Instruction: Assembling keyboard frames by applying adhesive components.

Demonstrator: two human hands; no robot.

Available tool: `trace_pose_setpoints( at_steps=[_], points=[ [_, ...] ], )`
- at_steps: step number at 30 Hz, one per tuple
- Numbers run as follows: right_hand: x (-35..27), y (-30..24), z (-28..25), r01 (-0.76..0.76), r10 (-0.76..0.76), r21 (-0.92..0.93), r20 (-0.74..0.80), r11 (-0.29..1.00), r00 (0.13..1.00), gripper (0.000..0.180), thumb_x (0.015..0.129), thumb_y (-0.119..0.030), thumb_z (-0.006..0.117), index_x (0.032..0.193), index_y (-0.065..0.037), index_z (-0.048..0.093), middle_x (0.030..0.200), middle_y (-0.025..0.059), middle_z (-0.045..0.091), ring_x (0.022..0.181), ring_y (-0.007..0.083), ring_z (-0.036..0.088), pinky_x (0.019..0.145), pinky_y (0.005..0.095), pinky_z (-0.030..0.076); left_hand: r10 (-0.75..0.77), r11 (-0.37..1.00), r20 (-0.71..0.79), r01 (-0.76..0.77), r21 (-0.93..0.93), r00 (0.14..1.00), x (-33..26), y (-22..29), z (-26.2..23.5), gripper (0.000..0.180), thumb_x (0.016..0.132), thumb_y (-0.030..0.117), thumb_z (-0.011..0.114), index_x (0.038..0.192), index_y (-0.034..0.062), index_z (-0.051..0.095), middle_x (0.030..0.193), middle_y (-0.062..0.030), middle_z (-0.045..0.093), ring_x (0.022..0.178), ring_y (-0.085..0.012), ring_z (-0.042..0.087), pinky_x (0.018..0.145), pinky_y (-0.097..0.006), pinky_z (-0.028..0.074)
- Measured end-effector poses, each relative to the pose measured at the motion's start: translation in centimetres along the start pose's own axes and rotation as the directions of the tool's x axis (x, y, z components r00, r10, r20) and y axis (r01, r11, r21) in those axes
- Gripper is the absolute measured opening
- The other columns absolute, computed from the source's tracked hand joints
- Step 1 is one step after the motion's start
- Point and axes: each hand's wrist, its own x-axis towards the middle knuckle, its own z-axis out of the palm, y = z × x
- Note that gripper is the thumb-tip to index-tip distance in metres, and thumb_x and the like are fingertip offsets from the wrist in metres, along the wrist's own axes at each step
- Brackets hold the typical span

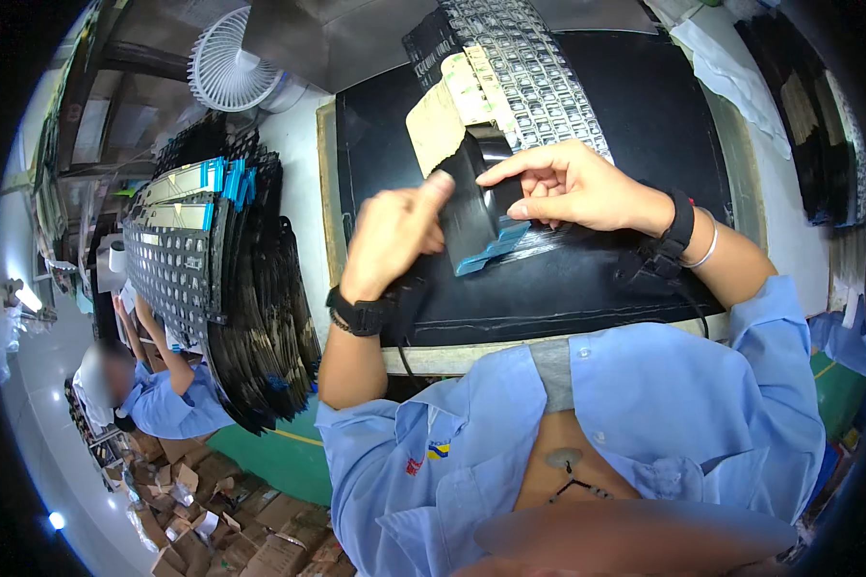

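Observation:
A glossy black sheet (459, 216) with blue tabs (491, 247) along its near edge is held above the worktable. My left hand (399, 226), slightly blurred, grips its left edge with the thumb on top and the fingers curled under. On the other side my right hand (577, 188) is closed at the sheet's right edge, index finger and thumb on the shiny black film. Just beyond lie pale yellow backing sheets (433, 125) and a long row of overlapping black-and-silver panels with rows of keyboard-like openings (553, 91).
A black mat (645, 106) covers the worktable. To the left stands a tall stack of perforated black panels (260, 288), with a white fan (233, 62) behind it. More dark panels (808, 115) hang at the right. A co-worker (168, 385) and cardboard boxes (221, 510) are at lower left.

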Motion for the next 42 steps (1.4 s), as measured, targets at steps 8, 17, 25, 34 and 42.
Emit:
trace_pose_setpoints(
  at_steps=[8,17,25,34,42],
  points=[
    [0.1,-0.2,-0.2,0.041,-0.043,0.088,0.032,0.995,0.999,0.038,0.083,-0.006,0.067,0.121,-0.008,0.061,0.063,-0.004,0.052,0.055,0.0021,0.051,0.05,0.0192,0.04,0.309,0.692,0.124,-0.133,-0.71,0.943,-0.4,-0.5,2.5,0.036,0.097,0.03,0.051,0.104,-0.0043,0.061,0.087,-0.0094,0.066,0.069,-0.0119,0.064,0.065,-0.023,0.054],
    [-0.3,-0.5,-0.2,0.105,-0.11,-0.294,0.0,0.95,0.994,0.034,0.088,-0.004,0.059,0.122,-0.011,0.061,0.073,0.0015,0.063,0.059,0.0051,0.055,0.055,0.0199,0.046,0.25,0.692,0.101,-0.105,-0.715,0.963,1.0,-1.2,5.2,0.01,0.088,0.013,0.065,0.089,0.003,0.065,0.075,0.0036,0.059,0.065,-0.0012,0.054,0.061,-0.016,0.049],
    [-0.2,-0.9,0.7,0.054,-0.083,-0.39,-0.058,0.919,0.995,0.043,0.075,-0.011,0.074,0.118,-0.013,0.064,0.065,0.0006,0.059,0.056,0.0057,0.051,0.054,0.0201,0.043,0.236,0.702,0.001,-0.17,-0.692,0.972,0.9,-1.2,6.0,0.01,0.086,0.013,0.068,0.081,0.004,0.066,0.068,0.0037,0.059,0.059,-0.0006,0.051,0.054,-0.015,0.043],
    [-0.1,-1.0,-0.2,-0.076,0.089,-0.251,0.043,0.965,0.995,0.041,0.082,-0.006,0.063,0.122,-0.014,0.062,0.066,0.0035,0.062,0.067,0.0083,0.062,0.063,0.0222,0.05,0.253,0.736,-0.096,-0.256,-0.627,0.963,0.7,-1.2,6.4,0.012,0.084,0.014,0.071,0.081,0.0023,0.067,0.066,0.0026,0.059,0.057,-0.0027,0.051,0.052,-0.017,0.04],
    [-0.1,-1.0,-0.7,-0.068,0.081,-0.092,0.148,0.993,0.986,0.04,0.091,-0.001,0.048,0.128,-0.011,0.055,0.087,0.0076,0.067,0.068,0.0094,0.065,0.068,0.0254,0.056,0.274,0.77,-0.068,-0.261,-0.582,0.959,0.6,-1.0,6.2,0.014,0.085,0.016,0.07,0.078,0.0048,0.066,0.065,0.0039,0.058,0.056,-0.002,0.049,0.052,-0.016,0.038]
  ],
)
